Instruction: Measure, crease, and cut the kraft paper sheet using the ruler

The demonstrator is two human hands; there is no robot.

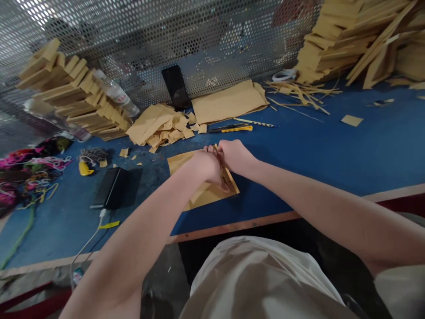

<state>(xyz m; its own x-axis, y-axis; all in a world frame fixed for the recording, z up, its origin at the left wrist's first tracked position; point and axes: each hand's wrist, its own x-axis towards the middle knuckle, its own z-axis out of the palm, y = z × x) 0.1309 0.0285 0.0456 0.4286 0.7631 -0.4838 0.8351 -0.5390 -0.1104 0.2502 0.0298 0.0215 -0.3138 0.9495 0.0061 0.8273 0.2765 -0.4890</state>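
Note:
A brown kraft paper piece (181, 163) lies at a slant on the blue table in front of me, its right edge raised or folded. My left hand (210, 166) rests over its right part, fingers curled at the far edge and thumb stretched toward the near right corner. Against it, my right hand (233, 154) is closed in a fist, pinching the paper's far right edge. The fingertips of both hands are partly hidden. Just beyond the hands lies a yellow utility knife (237, 128), with a patterned yellow strip (254, 122) behind it.
Brown paper scraps (162, 126), a flat paper stack (229, 102) and a leaning phone (175, 86) stand along the mesh screen (212, 40). Tall paper piles rise at both sides. A black power bank (111, 188) with a cable and tangled yarn (33, 166) are at left.

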